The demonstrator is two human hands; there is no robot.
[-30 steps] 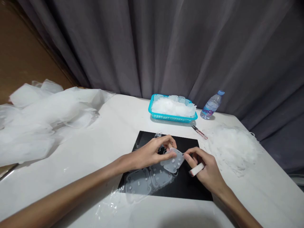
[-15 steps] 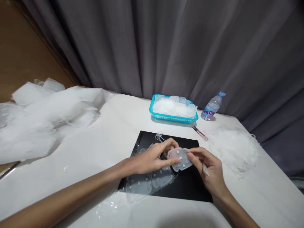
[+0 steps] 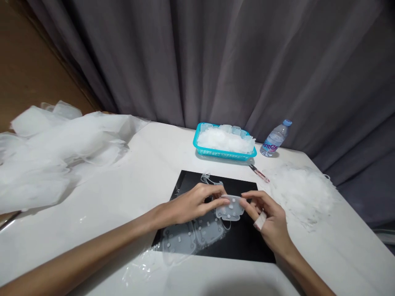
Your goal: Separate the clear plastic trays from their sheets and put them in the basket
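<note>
Both hands hold one small translucent rubbery pad with white nubs [image 3: 230, 209] just above a black mat [image 3: 247, 242]. My left hand [image 3: 197, 203] pinches its left edge with thumb and fingers. My right hand [image 3: 267, 220] pinches its right edge; a small white piece [image 3: 260, 221] sits tucked among its lower fingers. A larger translucent sheet of joined pads [image 3: 193, 238] lies on the mat below my left hand. A thin trimmed scrap [image 3: 210, 179] lies at the mat's far edge.
On the white table [image 3: 148, 164], a turquoise basket [image 3: 224, 154] heaped with translucent pieces stands behind the mat. A small water bottle [image 3: 274, 139] stands to its right, a pink-handled tool [image 3: 259, 173] between them. White trimmings [image 3: 300, 193] lie right; piled sheets [image 3: 52, 156] left.
The pad has turned from tilted to nearly level between both hands and shifted slightly. My right hand rotated, so the white piece in its fingers shows differently.
</note>
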